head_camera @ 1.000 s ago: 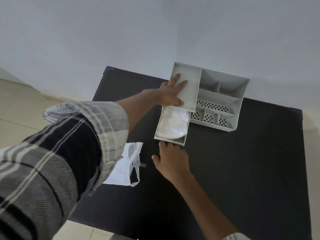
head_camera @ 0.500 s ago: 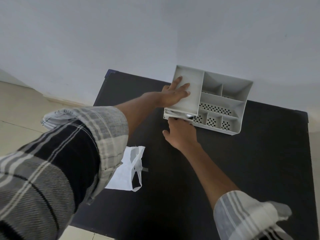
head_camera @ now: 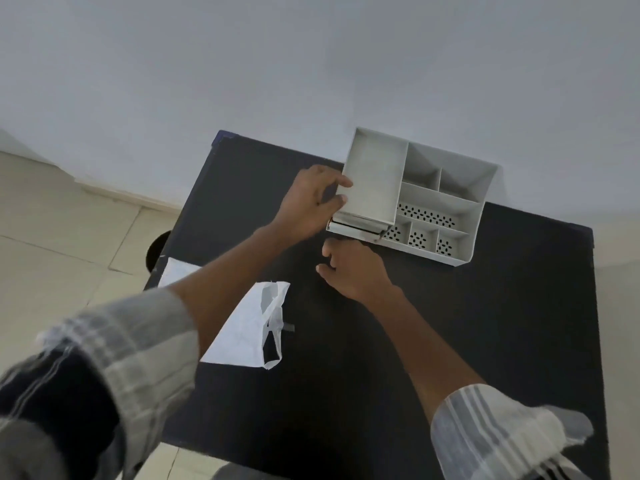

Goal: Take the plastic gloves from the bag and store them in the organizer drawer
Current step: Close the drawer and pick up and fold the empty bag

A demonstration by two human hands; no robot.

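Note:
The grey organizer (head_camera: pixel 446 188) stands at the far edge of the black table (head_camera: pixel 485 341). Its drawer (head_camera: pixel 353 231) at the lower left is pushed almost fully in. A thin shiny strip of the plastic gloves (head_camera: pixel 356 222) shows in the gap. My left hand (head_camera: pixel 308 202) rests against the organizer's left side, thumb and fingertips touching its rim. Just in front of the drawer, a little apart from it, my right hand (head_camera: pixel 356 268) has its fingers curled and holds nothing. The white bag (head_camera: pixel 249 327) lies flat on the table near my left forearm.
The organizer's top has several open compartments, some with perforated floors. A wall runs close behind the table. Tiled floor (head_camera: pixel 69 237) lies to the left, with a dark round object (head_camera: pixel 156 251) by the table's left edge.
The drawer, pulled out with the gloves in it, has been pushed in by my right hand, which then drew back. My left hand slid from the organizer's top to its left edge.

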